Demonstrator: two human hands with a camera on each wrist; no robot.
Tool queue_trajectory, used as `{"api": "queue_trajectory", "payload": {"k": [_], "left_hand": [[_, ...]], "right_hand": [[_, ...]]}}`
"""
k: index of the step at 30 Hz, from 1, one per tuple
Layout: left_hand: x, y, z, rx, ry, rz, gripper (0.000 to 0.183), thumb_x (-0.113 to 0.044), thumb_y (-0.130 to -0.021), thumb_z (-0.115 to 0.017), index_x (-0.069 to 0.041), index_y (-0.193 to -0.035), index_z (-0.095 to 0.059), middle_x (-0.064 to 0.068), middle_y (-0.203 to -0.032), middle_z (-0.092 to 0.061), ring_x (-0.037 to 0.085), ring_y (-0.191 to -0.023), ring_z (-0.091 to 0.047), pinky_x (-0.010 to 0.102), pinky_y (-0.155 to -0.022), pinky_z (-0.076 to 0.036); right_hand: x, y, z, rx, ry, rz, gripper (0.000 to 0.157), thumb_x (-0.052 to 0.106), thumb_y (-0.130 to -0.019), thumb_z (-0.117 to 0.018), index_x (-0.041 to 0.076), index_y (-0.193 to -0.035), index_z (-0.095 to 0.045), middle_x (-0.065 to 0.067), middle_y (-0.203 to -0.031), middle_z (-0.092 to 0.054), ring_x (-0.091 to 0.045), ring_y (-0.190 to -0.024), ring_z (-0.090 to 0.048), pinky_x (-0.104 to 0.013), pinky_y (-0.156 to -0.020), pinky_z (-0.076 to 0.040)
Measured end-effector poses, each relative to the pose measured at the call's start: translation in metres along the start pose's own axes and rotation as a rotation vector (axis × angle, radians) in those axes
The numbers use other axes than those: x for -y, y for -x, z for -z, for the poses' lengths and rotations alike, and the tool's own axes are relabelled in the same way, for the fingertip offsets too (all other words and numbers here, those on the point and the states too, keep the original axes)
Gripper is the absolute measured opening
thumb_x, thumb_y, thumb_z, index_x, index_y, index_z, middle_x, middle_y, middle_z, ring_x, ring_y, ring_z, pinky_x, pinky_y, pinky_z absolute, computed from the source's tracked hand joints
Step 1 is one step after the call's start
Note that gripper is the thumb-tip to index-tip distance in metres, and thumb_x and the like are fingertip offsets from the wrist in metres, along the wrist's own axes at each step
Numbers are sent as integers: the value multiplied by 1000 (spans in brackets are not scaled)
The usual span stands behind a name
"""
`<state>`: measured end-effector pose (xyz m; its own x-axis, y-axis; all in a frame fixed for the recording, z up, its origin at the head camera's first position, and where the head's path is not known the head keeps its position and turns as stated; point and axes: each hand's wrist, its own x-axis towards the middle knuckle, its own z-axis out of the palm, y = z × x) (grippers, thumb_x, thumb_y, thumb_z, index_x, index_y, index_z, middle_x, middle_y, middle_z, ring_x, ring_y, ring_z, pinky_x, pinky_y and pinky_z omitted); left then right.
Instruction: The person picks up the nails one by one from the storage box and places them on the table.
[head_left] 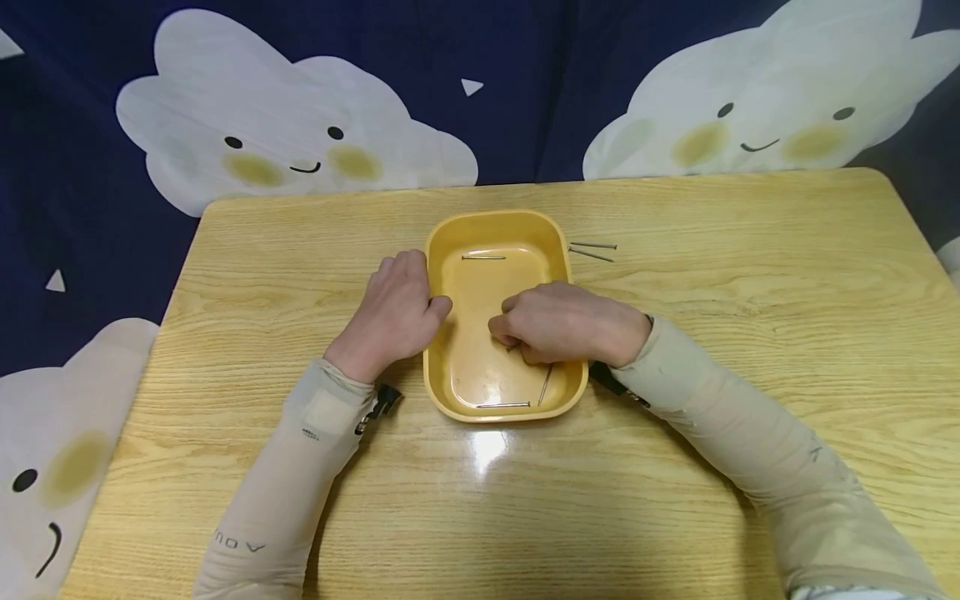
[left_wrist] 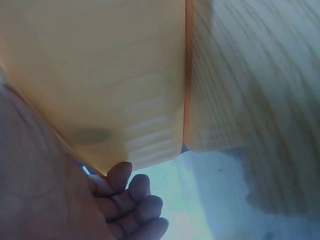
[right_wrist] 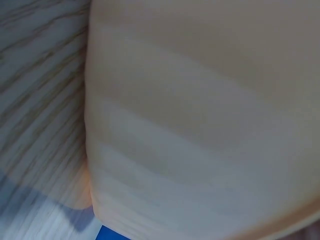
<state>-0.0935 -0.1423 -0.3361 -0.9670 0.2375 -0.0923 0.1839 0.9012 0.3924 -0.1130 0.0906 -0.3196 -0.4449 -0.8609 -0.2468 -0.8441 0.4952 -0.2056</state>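
A dark blue cloth printed with smiling white clouds (head_left: 300, 150) is hanging behind a light wooden table (head_left: 750, 275), and a yellow plastic tray (head_left: 442, 387) is lying at the middle of that table with its long axis running away from the person. The left hand (head_left: 393, 312) is being rested against the tray's left wall, fingers loosely bent over the outer side and the thumb lying at the rim; in the left wrist view the fingertips (left_wrist: 132, 192) are seen just beside the tray's corner, curled but closed on nothing. The right hand (head_left: 562, 323) is being held over the tray floor with its fingers curled under; something thin may be pinched beneath them, but what, if anything, is being held cannot be told. Three nails are being shown inside the tray: one nail (head_left: 483, 257) lying crosswise near the far wall, one slanted nail (head_left: 545, 385) just below the right hand, and one flat nail (head_left: 502, 406) along the near wall. Two loose nails (head_left: 592, 250) are lying on the table just beyond the tray's far right corner, pointing sideways, and are nearer to the right hand than to the left.
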Motion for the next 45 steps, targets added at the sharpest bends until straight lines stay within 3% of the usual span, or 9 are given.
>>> {"api": "queue_trajectory", "payload": {"k": [15, 45], "left_hand": [[0, 1, 0, 4, -5, -1, 33, -29, -95, -48, 2, -108, -46, 15, -99, -45, 35, -98, -42, 46, -90, -37], [-1, 1, 0, 0, -11, -3, 32, -27, -95, -49, 2, -108, -46, 15, -99, -45, 36, -98, -43, 45, -89, -38]], "right_hand": [[-1, 0, 0, -29, -26, 5, 17, 5, -88, -70, 18, -86, -59, 2, -82, -56, -18, -67, -56, -29, -59, -46], [-1, 2, -2, -102, -16, 36, 6, 9, -94, -68, 14, -96, -66, 1, -86, -59, -16, -73, -58, -31, -66, -51]]}}
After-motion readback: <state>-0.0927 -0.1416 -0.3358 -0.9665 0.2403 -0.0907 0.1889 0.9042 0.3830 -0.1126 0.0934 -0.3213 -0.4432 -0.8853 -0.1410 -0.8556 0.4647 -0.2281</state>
